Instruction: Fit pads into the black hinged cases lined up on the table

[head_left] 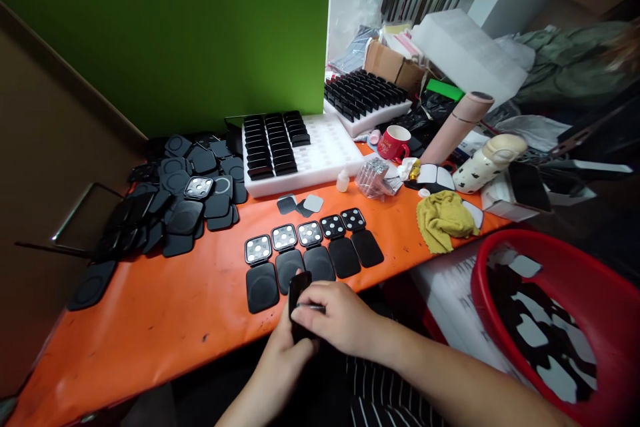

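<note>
Near the table's front edge, my left hand (285,350) is closed around a black rounded-square pad (299,284), held tilted up on its edge. My right hand (340,317) is closed in a pinch over the pad, on a thin ridged metal tool (317,307); its tip is hidden by my fingers. Just beyond my hands lies a row of opened hinged pads. Their upper panels (284,236) carry white and silver discs, and their lower panels (262,287) are plain black. A few loose thin black and grey sheets (313,203) lie behind the row.
Black pads (186,217) are heaped at the left. A white foam tray (325,153) with upright black pads stands behind, another foam tray (367,121) further back. A small bottle (343,181), red mug (395,143), yellow cloth (445,220) and red basin (483,280) are at the right.
</note>
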Action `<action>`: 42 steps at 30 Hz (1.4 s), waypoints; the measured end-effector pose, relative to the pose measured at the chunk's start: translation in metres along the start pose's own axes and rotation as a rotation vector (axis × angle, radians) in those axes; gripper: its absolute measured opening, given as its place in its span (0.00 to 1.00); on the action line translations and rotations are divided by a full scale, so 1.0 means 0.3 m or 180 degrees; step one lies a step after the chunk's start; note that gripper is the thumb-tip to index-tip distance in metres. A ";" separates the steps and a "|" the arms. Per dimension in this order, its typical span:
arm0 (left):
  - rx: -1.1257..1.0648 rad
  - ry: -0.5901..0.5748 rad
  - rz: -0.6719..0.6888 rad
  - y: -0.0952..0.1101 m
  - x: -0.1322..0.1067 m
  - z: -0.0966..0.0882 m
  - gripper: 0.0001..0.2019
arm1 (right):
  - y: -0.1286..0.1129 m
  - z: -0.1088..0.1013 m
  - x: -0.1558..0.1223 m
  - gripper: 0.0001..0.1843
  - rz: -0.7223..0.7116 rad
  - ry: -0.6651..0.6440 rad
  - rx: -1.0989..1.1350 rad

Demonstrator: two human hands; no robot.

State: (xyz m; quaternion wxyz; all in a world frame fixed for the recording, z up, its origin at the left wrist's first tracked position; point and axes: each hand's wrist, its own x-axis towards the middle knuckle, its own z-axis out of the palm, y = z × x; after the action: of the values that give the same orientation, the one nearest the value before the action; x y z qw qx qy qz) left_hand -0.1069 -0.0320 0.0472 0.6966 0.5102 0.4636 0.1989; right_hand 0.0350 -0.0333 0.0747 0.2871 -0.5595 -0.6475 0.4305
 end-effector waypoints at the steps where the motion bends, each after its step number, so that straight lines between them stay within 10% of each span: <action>1: -0.0192 -0.0064 -0.0193 0.001 -0.003 0.001 0.38 | 0.006 -0.003 0.005 0.14 0.0112 -0.0072 0.0301; 15: 0.2729 0.0088 0.0793 -0.026 -0.070 -0.040 0.33 | -0.033 -0.040 -0.011 0.13 0.0069 -0.0165 -0.0566; 22: 0.1872 0.0169 0.0650 -0.036 -0.082 -0.046 0.27 | -0.021 0.011 0.003 0.15 0.0135 0.0046 0.0071; 30: -0.0154 0.0536 -0.0177 0.013 -0.082 -0.103 0.21 | -0.002 0.052 0.018 0.17 0.0917 -0.0511 0.2761; 42: 0.2673 0.0466 0.1382 0.037 -0.141 -0.126 0.24 | -0.030 0.011 -0.017 0.14 0.1698 -0.1086 0.3431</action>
State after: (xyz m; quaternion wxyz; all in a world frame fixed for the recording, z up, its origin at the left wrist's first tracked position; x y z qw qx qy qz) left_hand -0.1575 -0.0395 0.0741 0.3381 0.8173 0.4344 0.1707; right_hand 0.0288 -0.0393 0.0816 0.3042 -0.4017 -0.2140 0.8368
